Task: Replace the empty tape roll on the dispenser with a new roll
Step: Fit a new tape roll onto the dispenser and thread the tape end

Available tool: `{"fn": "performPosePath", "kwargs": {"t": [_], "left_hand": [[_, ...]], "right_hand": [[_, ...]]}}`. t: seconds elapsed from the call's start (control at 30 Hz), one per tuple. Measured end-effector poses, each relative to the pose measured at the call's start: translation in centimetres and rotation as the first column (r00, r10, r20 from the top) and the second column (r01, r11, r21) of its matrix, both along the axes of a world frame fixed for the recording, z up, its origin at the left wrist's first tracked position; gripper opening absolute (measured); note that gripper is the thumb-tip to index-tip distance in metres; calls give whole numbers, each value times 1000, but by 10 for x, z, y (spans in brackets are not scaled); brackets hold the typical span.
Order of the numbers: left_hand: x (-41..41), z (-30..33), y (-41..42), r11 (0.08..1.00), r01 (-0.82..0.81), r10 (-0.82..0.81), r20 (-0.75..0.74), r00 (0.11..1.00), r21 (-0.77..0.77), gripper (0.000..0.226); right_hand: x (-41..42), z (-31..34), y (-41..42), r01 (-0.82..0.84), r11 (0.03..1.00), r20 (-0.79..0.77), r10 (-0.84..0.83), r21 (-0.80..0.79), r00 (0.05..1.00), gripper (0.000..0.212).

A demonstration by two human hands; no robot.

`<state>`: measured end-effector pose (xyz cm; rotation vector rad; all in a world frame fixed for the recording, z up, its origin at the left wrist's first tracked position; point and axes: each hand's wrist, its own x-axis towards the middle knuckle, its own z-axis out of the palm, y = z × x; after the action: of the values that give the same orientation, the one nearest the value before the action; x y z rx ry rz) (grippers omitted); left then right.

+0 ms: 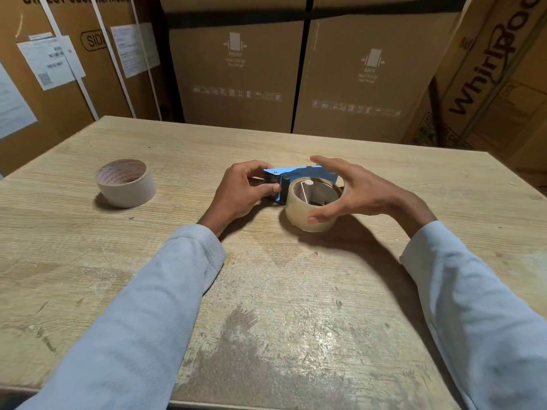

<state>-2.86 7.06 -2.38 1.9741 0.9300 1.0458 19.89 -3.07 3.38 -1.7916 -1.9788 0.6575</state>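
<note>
Readable stuff is mostly on the cardboard boxes at the back. The tilted box on the right (485, 72) has "Whirlpoo" in big dark letters, cut off by the frame edge. The middle-left box (236, 78) says "FRONT" under a little appliance icon, and the one beside it (370, 84) says "BACK". The far-left box (74, 93) shows "SID" in an outlined oval, plus partly cut "DIRECT COOL REFRIGERA" along the top. Paper labels (50, 62) and the red print inside the tape roll (125, 182) are too small to read.
</note>
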Motion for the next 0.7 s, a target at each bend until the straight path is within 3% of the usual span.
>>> {"fn": "performPosePath", "kwargs": {"t": [0.5, 0.7], "left_hand": [[-1, -4, 5, 1000, 2, -2, 2, 1000, -22, 36], [-1, -1, 2, 1000, 1, -1, -9, 1000, -19, 36]], "right_hand": [[9, -2, 3, -43, 998, 18, 42, 52, 999, 105], [11, -3, 2, -58, 995, -31, 61, 80, 998, 83]]}}
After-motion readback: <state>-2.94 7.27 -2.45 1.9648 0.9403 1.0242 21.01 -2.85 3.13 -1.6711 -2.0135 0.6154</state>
